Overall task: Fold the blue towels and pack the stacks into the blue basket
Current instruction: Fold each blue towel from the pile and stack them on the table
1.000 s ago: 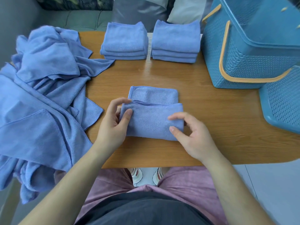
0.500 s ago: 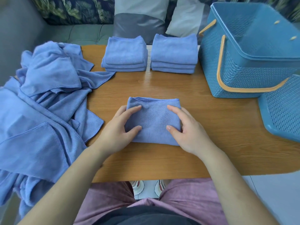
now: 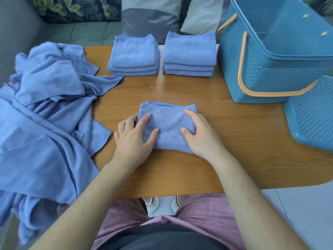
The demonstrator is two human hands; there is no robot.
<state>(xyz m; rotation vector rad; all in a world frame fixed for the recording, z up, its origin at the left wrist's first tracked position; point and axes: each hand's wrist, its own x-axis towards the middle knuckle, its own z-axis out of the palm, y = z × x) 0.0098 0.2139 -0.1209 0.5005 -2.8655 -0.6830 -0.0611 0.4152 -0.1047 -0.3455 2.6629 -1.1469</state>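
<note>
- Blue microfibre, folded into a small square: this folded towel (image 3: 167, 127) lies in the middle of the table (image 3: 234, 141).
- The left hand (image 3: 133, 139) rests on its left side and the right hand (image 3: 200, 138) on its right side. The fingers are spread and fairly straight; they press the cloth down and do not close round it.
- Done: two stacks, the left stack (image 3: 134, 55) and the right stack (image 3: 189, 53), stand side by side at the far edge.
- Left to do: the heap of unfolded towels (image 3: 45, 105) is large and hangs over the left edge, so I judge that much folding remains.
- Packing is not begun, I think: the blue basket (image 3: 270, 69), at the far right, shows no towel in the part I can see.
- A second blue container (image 3: 310, 114) stands just beside it; a sofa (image 3: 81, 35) is behind.
- Bare table lies between the towel and the stacks.
</note>
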